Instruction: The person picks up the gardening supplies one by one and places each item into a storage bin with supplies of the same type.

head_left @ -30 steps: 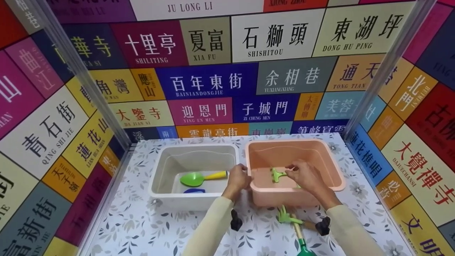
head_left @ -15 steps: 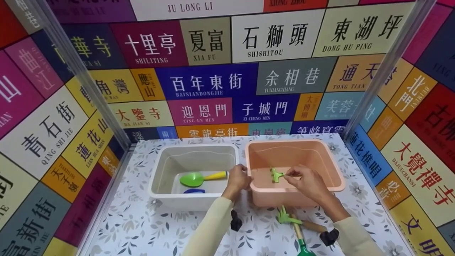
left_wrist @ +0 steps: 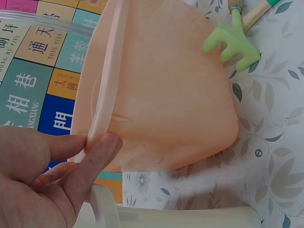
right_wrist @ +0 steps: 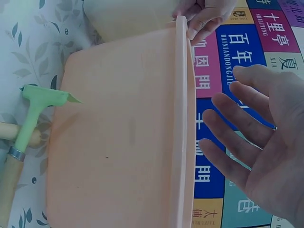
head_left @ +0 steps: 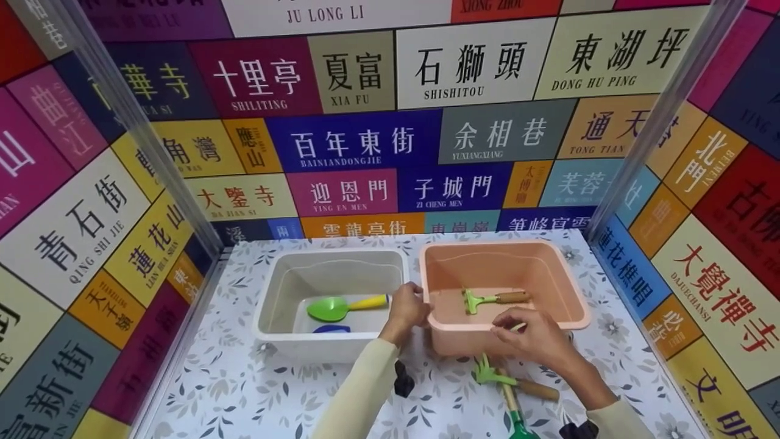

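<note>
My left hand (head_left: 407, 311) pinches the near left corner of the pink bin's rim (head_left: 472, 327); the left wrist view shows thumb and finger (left_wrist: 102, 147) on that rim. Over the bin's front edge is my right hand (head_left: 536, 341), its fingers loosely bent. In the right wrist view the right hand (right_wrist: 266, 128) holds nothing. A small green rake (head_left: 481, 299) with a wooden handle lies inside the pink bin. A bit of yellow-green (head_left: 518, 327) shows between the right fingers; its kind cannot be told.
The white bin (head_left: 390, 336), left, holds a green trowel (head_left: 329, 308) with a yellow handle and a partly hidden blue thing (head_left: 332, 328). Before the pink bin, a green hand fork (head_left: 487, 373) crosses a dark green tool (head_left: 518, 421) on the floral cloth (head_left: 244, 390).
My right hand has let go of the small rake and drawn back toward the bin's front rim, uncovering the rake's wooden handle. The left hand has stayed on the rim.
</note>
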The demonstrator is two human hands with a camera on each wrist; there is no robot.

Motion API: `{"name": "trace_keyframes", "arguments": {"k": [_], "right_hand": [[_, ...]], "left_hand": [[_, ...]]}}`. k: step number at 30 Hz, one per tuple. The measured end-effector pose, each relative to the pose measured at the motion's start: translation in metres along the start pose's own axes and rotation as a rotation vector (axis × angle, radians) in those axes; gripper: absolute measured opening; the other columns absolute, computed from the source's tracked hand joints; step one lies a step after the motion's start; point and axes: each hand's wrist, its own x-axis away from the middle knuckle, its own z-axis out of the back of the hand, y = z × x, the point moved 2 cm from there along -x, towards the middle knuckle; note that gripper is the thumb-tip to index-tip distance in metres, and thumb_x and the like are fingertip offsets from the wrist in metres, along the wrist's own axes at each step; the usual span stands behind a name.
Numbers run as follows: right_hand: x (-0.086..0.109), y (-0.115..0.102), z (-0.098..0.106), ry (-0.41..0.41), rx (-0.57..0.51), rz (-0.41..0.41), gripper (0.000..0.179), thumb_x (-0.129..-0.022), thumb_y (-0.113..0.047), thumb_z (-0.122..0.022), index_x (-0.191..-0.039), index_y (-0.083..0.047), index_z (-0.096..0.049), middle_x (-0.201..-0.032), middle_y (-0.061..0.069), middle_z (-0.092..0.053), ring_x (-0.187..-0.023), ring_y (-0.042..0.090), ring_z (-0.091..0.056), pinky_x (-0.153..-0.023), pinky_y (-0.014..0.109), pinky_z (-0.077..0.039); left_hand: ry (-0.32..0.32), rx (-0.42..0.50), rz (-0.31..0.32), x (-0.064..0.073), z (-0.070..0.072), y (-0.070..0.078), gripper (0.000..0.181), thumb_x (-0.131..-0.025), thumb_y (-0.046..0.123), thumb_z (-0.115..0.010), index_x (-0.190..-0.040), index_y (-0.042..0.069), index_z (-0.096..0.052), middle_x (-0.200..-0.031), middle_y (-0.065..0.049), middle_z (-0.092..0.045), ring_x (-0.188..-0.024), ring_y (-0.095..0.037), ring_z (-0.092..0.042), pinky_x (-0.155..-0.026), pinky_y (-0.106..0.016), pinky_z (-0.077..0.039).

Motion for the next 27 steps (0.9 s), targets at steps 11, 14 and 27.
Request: {"name": "trace_keyframes", "arguments": {"k": [11,14,27], "right_hand": [[0.017,0.018,-0.01,-0.074,-0.057,-0.083,0.028,-0.088,-0.034,-0.076,-0.109,-0.015,-0.077,-0.106,0.004,-0.076,-0.097,0.025,-0.07,-0.082,0.043,-0.061],[0.021,0.026,-0.013,-0.081,-0.052,-0.084,0.03,-0.089,-0.034,-0.076,-0.111,-0.014,-0.076,-0.11,0.006,-0.075,-0.101,0.028,-0.07,-0.085,0.046,-0.06],[0.039,0.062,-0.025,-0.123,0.059,-0.112,0.026,-0.087,-0.027,-0.077,-0.109,-0.013,-0.075,-0.109,0.006,-0.075,-0.103,0.03,-0.07,-0.086,0.048,-0.06]], "left_hand": [[-0.012,0.001,0.028,-0.001,-0.003,0.0,0.034,-0.082,-0.005,-0.072,-0.114,-0.007,-0.061,-0.1,-0.024,-0.07,-0.057,-0.02,-0.07,-0.045,-0.023,-0.058],[-0.013,0.008,0.03,-0.001,-0.003,0.001,0.034,-0.082,-0.006,-0.071,-0.114,-0.007,-0.061,-0.102,-0.024,-0.07,-0.059,-0.02,-0.071,-0.045,-0.024,-0.058],[0.004,0.019,-0.002,0.004,-0.001,0.002,0.033,-0.079,-0.008,-0.069,-0.111,-0.009,-0.061,-0.099,-0.022,-0.069,-0.066,-0.023,-0.073,-0.047,-0.026,-0.06]]}}
